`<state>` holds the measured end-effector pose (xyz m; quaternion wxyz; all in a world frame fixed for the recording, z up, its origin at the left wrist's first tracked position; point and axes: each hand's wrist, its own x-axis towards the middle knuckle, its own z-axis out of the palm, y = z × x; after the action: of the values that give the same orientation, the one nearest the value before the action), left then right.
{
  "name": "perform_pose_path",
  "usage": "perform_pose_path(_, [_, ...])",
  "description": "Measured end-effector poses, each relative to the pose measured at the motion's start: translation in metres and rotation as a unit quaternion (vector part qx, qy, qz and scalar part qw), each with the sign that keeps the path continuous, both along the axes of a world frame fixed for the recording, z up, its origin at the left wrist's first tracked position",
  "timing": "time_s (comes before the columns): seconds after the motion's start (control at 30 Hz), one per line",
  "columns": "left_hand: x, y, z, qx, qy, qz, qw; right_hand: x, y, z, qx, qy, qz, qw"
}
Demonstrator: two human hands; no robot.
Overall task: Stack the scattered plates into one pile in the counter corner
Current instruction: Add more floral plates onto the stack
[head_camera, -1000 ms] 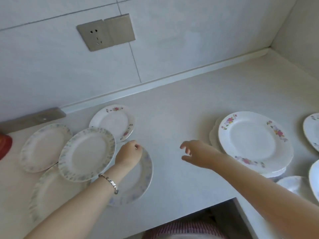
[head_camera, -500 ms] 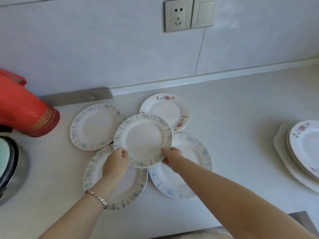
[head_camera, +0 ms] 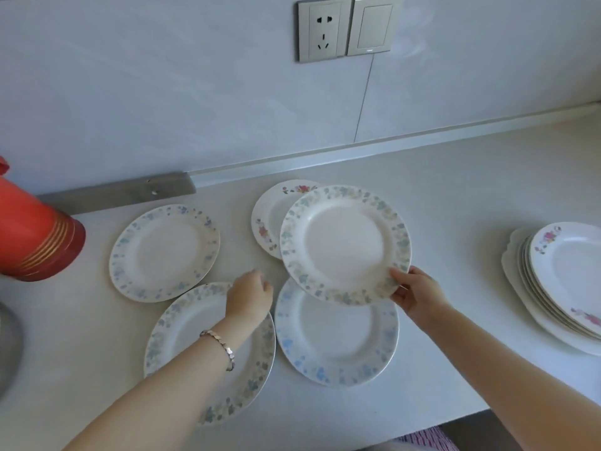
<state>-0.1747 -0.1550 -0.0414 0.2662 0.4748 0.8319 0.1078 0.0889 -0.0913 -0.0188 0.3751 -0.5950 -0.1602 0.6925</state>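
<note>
Plate (head_camera: 344, 244) in my right hand (head_camera: 419, 296), its rim pinched between thumb and fingers on the side facing the pile (head_camera: 533, 288). The pile sits to the right of it on the counter, well apart. Of my 2 hands the right is nearer the pile. My left hand (head_camera: 250, 296) hangs loosely curled, holding nothing, farther from the pile, over the rim of another plate (head_camera: 182, 336).
</note>
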Motion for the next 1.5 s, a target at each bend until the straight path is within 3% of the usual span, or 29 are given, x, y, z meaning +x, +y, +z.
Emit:
perform_pose_path(0.07, [0.013, 0.014, -0.005, -0.062, 0.065, -0.087, 0.992, 0.023, -0.002, 0.004, 0.002, 0.013, -0.033, 0.999])
perform_pose_path(0.13, [0.024, 0.025, -0.006, -0.098, 0.092, -0.112, 0.985, 0.043, -0.006, 0.003, -0.004, 0.02, -0.068, 0.997])
perform_pose_path(0.23, [0.032, 0.034, -0.007, -0.125, 0.077, -0.112, 0.983, 0.066, -0.012, 0.001, -0.011, 0.034, -0.115, 0.993])
perform_pose_path(0.33, [0.033, 0.04, -0.007, -0.138, 0.006, -0.1, 0.985, 0.085, -0.016, -0.003, -0.017, 0.041, -0.141, 0.989])
perform_pose_path(0.43, [0.04, 0.044, -0.003, -0.08, -0.14, -0.045, 0.986, 0.102, -0.022, -0.006, -0.024, 0.052, -0.158, 0.986])
perform_pose_path(0.5, [0.05, 0.047, 0.007, -0.035, -0.187, -0.027, 0.981, 0.114, -0.025, -0.006, -0.024, 0.059, -0.165, 0.984])
perform_pose_path(0.73, [0.101, 0.051, 0.051, 0.106, -0.187, -0.049, 0.975, 0.178, -0.026, 0.009, -0.002, 0.057, -0.195, 0.979])
perform_pose_path(0.87, [0.146, 0.06, 0.068, 0.185, -0.202, 0.018, 0.962, 0.242, -0.029, 0.022, 0.042, 0.036, -0.222, 0.973])
perform_pose_path(1.1, [0.254, 0.089, 0.071, 0.244, -0.313, 0.267, 0.878, 0.369, -0.039, 0.023, 0.048, -0.007, -0.255, 0.966])
perform_pose_path(1.33, [0.342, 0.11, 0.085, 0.3, -0.363, 0.326, 0.82, 0.428, -0.026, 0.003, 0.018, -0.02, -0.237, 0.971])
perform_pose_path(1.5, [0.367, 0.117, 0.087, 0.304, -0.363, 0.319, 0.821, 0.433, -0.024, -0.003, 0.003, -0.026, -0.236, 0.971])
